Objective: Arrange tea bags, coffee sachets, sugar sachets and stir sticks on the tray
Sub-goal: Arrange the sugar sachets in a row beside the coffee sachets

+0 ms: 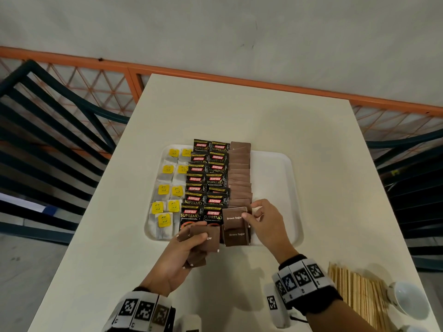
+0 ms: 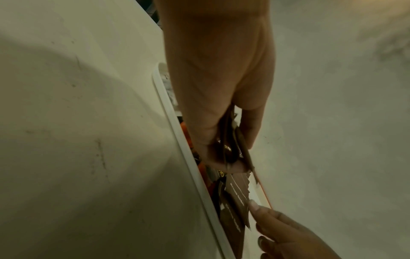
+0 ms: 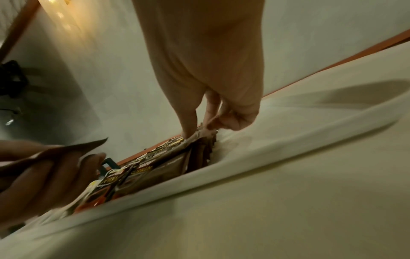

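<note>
A white tray [image 1: 275, 168] holds yellow-tagged tea bags [image 1: 167, 188] on its left, black coffee sachets [image 1: 207, 180] in the middle, and an overlapping column of brown sugar sachets [image 1: 239, 178] beside them. My right hand [image 1: 263, 219] pinches a brown sugar sachet [image 1: 233, 218] at the near end of that column; its fingers [image 3: 190, 126] press the sachet's edge. My left hand [image 1: 189, 245] grips a small stack of brown sugar sachets [image 1: 208, 240] over the tray's near rim [image 2: 177, 133]. Wooden stir sticks [image 1: 357, 295] lie on the table at the near right.
A white cup [image 1: 407, 300] stands beside the stir sticks. The right third of the tray is bare. Dark slatted chairs [image 1: 48, 130] flank the white table [image 1: 239, 111], with an orange railing [image 1: 215, 75] behind it.
</note>
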Tool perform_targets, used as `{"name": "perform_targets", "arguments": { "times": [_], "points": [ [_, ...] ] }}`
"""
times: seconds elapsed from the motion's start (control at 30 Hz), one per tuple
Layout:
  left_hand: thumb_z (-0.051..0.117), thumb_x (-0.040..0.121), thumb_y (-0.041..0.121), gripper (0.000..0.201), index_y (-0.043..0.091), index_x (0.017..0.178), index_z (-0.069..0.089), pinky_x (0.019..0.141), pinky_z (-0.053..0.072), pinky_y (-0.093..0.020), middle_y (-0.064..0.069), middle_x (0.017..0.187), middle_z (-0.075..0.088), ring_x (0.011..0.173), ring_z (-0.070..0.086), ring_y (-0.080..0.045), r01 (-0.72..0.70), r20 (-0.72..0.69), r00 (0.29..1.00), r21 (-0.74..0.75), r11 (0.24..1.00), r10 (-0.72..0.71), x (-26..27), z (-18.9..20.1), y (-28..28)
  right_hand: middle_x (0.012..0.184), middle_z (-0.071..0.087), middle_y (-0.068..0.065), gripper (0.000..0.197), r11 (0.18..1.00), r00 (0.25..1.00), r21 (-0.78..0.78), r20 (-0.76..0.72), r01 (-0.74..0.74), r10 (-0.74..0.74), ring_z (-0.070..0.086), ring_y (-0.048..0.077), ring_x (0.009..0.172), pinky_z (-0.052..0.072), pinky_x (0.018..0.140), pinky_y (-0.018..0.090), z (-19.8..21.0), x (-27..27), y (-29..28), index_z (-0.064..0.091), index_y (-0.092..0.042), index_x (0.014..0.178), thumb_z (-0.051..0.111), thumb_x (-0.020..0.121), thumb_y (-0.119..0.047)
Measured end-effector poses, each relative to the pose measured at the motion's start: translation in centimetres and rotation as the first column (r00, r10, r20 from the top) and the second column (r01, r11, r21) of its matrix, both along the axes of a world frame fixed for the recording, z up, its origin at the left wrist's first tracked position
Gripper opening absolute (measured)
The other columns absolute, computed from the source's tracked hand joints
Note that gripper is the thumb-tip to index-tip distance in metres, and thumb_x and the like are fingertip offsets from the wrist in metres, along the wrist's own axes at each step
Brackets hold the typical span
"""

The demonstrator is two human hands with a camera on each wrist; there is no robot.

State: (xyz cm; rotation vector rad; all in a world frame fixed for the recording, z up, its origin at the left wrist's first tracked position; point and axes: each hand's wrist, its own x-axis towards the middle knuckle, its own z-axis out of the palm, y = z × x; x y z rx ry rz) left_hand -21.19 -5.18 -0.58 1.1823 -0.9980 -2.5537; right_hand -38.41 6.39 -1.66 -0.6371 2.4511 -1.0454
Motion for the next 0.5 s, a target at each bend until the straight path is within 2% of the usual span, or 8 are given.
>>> {"name": "perform_targets", "arguments": {
  "times": [0.07, 0.1, 0.17, 0.23, 0.3, 0.37, 0.5],
  "points": [
    [0.053, 0.086, -0.001, 0.028, 0.01, 0.111, 0.061, 0.056, 0.054, -0.024, -0.012, 0.097, 0.069, 0.078, 0.065, -0.018, 0.006, 0.007, 1.0, 0.004, 1.0, -0.006, 0.0, -0.1, 0.0, 0.09, 0.045, -0.007, 0.034, 0.996, 0.991, 0.016, -0.102, -0.088, 0.089, 0.044, 0.011, 0.088, 0.031, 0.067, 0.006, 0.6, 0.8, 0.2, 0.052, -0.017, 0.107, 0.067, 0.081, -0.031],
    [0.053, 0.087, 0.0, 0.028, 0.01, 0.111, 0.061, 0.056, 0.054, -0.024, -0.013, 0.098, 0.068, 0.079, 0.065, -0.018, 0.005, 0.01, 1.0, 0.005, 1.0, -0.005, 0.0, -0.1, 0.0, 0.095, 0.043, -0.009, 0.038, 0.983, 0.975, 0.02, -0.132, -0.18, 0.181, 0.041, 0.009, 0.092, 0.031, 0.072, 0.007, 0.8, 1.3, 0.4, 0.052, -0.02, 0.11, 0.068, 0.079, -0.035],
    [0.052, 0.087, 0.0, 0.028, 0.01, 0.112, 0.061, 0.055, 0.053, -0.023, -0.014, 0.1, 0.067, 0.081, 0.063, -0.019, -0.003, 0.013, 1.0, 0.007, 1.0, 0.003, 0.0, -0.1, -0.1, 0.105, 0.043, -0.009, 0.047, 0.915, 0.898, 0.08, -0.175, -0.396, 0.404, 0.035, 0.007, 0.098, 0.031, 0.082, 0.012, 0.8, 2.3, 0.8, 0.052, -0.024, 0.114, 0.071, 0.074, -0.041],
    [0.051, 0.088, 0.0, 0.029, 0.009, 0.113, 0.06, 0.054, 0.053, -0.023, -0.015, 0.101, 0.066, 0.08, 0.062, -0.019, -0.011, 0.01, 1.0, 0.006, 1.0, 0.01, 0.0, 0.0, -0.3, 0.114, 0.044, -0.004, 0.05, 0.847, 0.83, 0.194, -0.182, -0.496, 0.527, 0.031, 0.008, 0.102, 0.032, 0.09, 0.022, 0.3, 2.8, 1.1, 0.051, -0.027, 0.116, 0.069, 0.074, -0.046],
    [0.051, 0.088, 0.0, 0.029, 0.009, 0.113, 0.06, 0.053, 0.053, -0.023, -0.014, 0.1, 0.066, 0.078, 0.062, -0.019, -0.018, 0.009, 1.0, 0.005, 1.0, 0.018, 0.0, 0.1, -0.3, 0.118, 0.044, -0.003, 0.046, 0.838, 0.833, 0.258, -0.165, -0.481, 0.529, 0.032, 0.01, 0.105, 0.029, 0.093, 0.025, -0.2, 2.9, 1.2, 0.051, -0.029, 0.117, 0.066, 0.077, -0.046],
    [0.05, 0.088, 0.0, 0.029, 0.009, 0.114, 0.06, 0.053, 0.053, -0.023, -0.014, 0.098, 0.066, 0.078, 0.062, -0.019, -0.017, 0.012, 1.0, 0.002, 1.0, 0.017, 0.1, 0.1, -0.4, 0.119, 0.045, -0.002, 0.044, 0.856, 0.852, 0.258, -0.166, -0.449, 0.497, 0.033, 0.012, 0.108, 0.027, 0.091, 0.023, -0.4, 2.8, 1.2, 0.051, -0.028, 0.117, 0.065, 0.078, -0.044],
    [0.049, 0.089, 0.001, 0.029, 0.01, 0.114, 0.059, 0.052, 0.052, -0.022, -0.014, 0.099, 0.067, 0.078, 0.062, -0.02, -0.009, 0.008, 1.0, 0.006, 1.0, 0.009, 0.3, 0.1, -0.4, 0.116, 0.046, -0.002, 0.045, 0.888, 0.881, 0.238, -0.179, -0.394, 0.438, 0.03, 0.008, 0.099, 0.027, 0.087, 0.021, -0.7, 2.6, 1.2, 0.05, -0.025, 0.114, 0.066, 0.077, -0.045]
  ]
}}
